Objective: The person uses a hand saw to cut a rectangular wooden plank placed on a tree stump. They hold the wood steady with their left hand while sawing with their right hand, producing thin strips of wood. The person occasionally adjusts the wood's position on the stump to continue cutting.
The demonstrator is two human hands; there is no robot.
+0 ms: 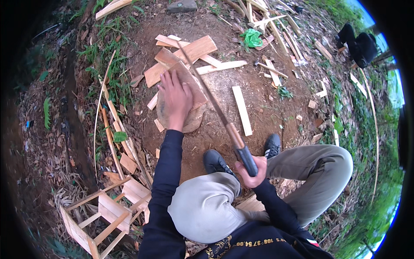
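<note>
My left hand (176, 97) lies with outstretched fingers on a flat brown board (196, 91), pressing on its top face. Under that board, the edge of a round wood stump (192, 122) shows. My right hand (254, 172) is closed around the black grip of a machete (215, 103). Its long narrow blade points away from me, passing along the board's right side; I cannot tell whether they touch. Just beyond the board, several planks (198, 48) lie crossed in a pile. A pale strip of wood (242, 111) rests on the soil right of the blade.
A hammer (271, 69) lies at the upper right, near a green plastic bag (251, 38) and long wood strips (278, 36). At the lower left stands a wooden frame (114, 218) of slats and boards. My shoes (217, 162) are close behind the stump.
</note>
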